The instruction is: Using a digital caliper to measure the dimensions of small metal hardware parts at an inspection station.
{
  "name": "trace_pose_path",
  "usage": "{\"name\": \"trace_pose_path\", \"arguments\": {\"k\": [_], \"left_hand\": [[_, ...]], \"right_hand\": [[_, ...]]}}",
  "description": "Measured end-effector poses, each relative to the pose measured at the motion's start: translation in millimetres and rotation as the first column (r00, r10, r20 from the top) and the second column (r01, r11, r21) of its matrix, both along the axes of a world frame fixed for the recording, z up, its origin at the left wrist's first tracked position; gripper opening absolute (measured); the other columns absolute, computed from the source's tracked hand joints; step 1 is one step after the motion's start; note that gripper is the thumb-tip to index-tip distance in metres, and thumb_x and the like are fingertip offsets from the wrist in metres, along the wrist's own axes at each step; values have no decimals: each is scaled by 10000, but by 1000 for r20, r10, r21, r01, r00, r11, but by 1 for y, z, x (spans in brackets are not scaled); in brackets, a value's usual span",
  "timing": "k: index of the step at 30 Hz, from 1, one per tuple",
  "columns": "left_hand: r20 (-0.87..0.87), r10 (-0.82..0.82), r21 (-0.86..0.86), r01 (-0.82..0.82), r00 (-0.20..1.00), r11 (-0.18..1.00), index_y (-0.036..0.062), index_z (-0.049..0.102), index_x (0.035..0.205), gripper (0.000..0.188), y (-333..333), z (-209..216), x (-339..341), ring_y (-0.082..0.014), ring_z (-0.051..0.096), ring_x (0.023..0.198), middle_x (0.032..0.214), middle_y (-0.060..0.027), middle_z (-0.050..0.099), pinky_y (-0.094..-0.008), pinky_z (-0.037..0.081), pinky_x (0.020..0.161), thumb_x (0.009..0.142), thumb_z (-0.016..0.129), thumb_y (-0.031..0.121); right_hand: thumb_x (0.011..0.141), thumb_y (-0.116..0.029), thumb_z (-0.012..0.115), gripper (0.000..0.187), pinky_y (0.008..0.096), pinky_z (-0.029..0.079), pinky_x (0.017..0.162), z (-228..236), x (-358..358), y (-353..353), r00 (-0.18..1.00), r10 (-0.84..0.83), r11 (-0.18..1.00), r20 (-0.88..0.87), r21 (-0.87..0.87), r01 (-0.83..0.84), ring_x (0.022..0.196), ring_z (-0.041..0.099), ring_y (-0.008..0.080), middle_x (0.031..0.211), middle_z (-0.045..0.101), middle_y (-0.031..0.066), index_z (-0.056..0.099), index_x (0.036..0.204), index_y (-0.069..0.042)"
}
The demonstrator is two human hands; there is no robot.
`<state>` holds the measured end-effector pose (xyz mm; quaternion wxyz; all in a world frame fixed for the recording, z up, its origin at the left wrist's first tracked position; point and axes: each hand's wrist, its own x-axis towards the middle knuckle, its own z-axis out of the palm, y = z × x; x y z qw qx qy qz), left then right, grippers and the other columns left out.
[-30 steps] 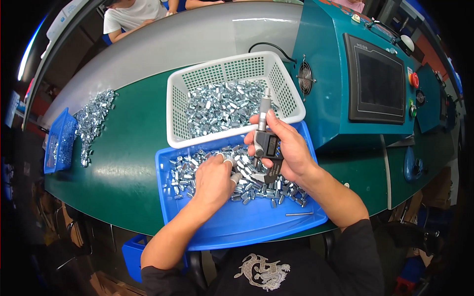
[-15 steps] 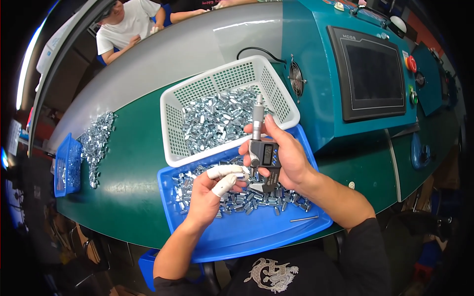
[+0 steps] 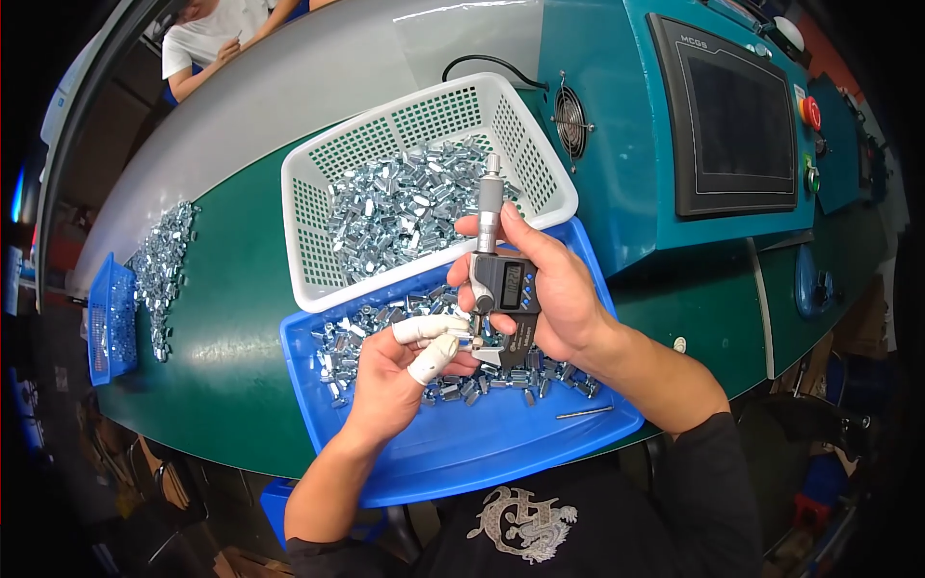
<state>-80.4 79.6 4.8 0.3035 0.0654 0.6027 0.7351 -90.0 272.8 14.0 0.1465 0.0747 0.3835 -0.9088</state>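
Note:
My right hand (image 3: 568, 303) is wrapped round a digital micrometer (image 3: 505, 281), held upright with its thimble at the top and its U-shaped frame below. Between the thumb and forefinger of my left hand (image 3: 385, 385), both in white finger covers, is a small shiny metal piece (image 3: 467, 340). It meets the measuring gap of the micrometer; whether both faces touch it I cannot tell. Beneath both hands lies a blue tray (image 3: 443, 462) with many loose metal pieces (image 3: 472, 387) and a thin metal pin (image 3: 584, 412).
A white perforated basket (image 3: 299, 246) full of similar pieces rests over the tray's far edge. Leftward on the green table are a heap of pieces (image 3: 166, 265) and a small blue basket (image 3: 99, 323). A teal machine with a screen (image 3: 737, 120) stands right. Another person (image 3: 217, 39) sits across.
The metal piece in my left hand has come closer into the micrometer's gap. My right hand keeps its hold on the micrometer. The whole view has shifted slightly.

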Motion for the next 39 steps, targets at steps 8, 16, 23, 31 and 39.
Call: {"name": "trace_pose_path", "arguments": {"k": [8,16,23,31,39], "left_hand": [[-30,14,-54,-15,999,998,-22,612,1071,212,2,1,3,-223,673,784,936,-152,655,-335,576,714,911,551,103],[39,-6,-22,7,999,1000,-12,591,1101,227,1,2,4,-196,669,841,966,-122,666,-306,551,764,897,586,87],[33,-13,-39,15,999,999,0,600,1094,222,1,1,4,-181,667,837,961,-108,668,-285,538,753,901,586,109],[2,-21,2,21,1000,1000,-7,600,1090,223,-2,0,4,-178,663,830,942,-102,665,-293,545,750,895,593,101],[-5,-31,-27,31,999,999,-10,605,1068,200,-4,-5,3,-215,662,863,992,-100,649,-327,559,772,885,594,71]], "right_hand": [[994,-428,310,456,210,437,401,0,2,0,1000,-5,1000,-9,-9,5,710,639,152,886,622,127,467,1176,-41],[989,-414,350,363,206,426,384,3,4,-2,1000,-28,999,-6,27,28,699,641,146,869,627,123,485,1035,-80],[981,-447,347,408,207,424,383,1,4,1,1000,-10,1000,-17,9,10,691,641,150,867,627,126,479,1079,-74],[988,-434,333,458,203,428,397,1,4,-2,999,20,998,-31,52,-18,689,638,144,862,623,111,447,1196,-42],[983,-433,356,428,205,430,383,-1,5,-3,1000,12,999,-2,50,-12,684,643,149,862,625,122,473,1142,-54]]}}
